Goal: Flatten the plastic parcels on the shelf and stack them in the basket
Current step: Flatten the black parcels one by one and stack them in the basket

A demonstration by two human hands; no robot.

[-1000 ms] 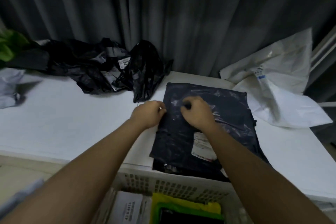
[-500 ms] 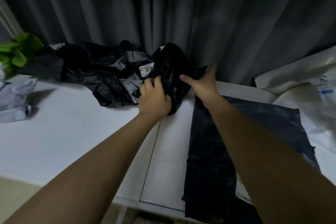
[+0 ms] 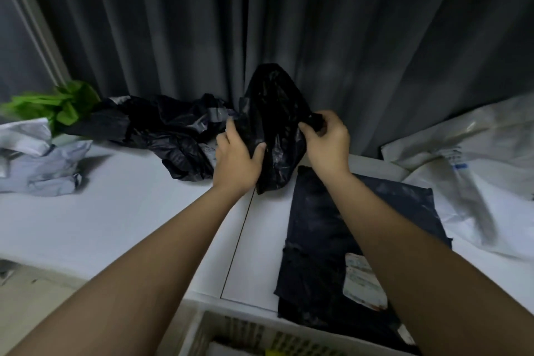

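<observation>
Both hands lifting crumpled black parcel off shelf, pre-flatten step.
L hand grips its left edge, R hand pinches upper right corner; parcel hangs above shelf by curtain. Flat dark parcel lies near R, basket at front. Next prob: spread it on shelf, press smooth, needs bare spot.

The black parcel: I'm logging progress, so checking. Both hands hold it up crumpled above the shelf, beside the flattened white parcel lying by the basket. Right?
Not quite: in the head view the flattened parcel by the basket is dark, not white. Both the left hand and right hand do hold the crumpled black parcel above the shelf.
</observation>
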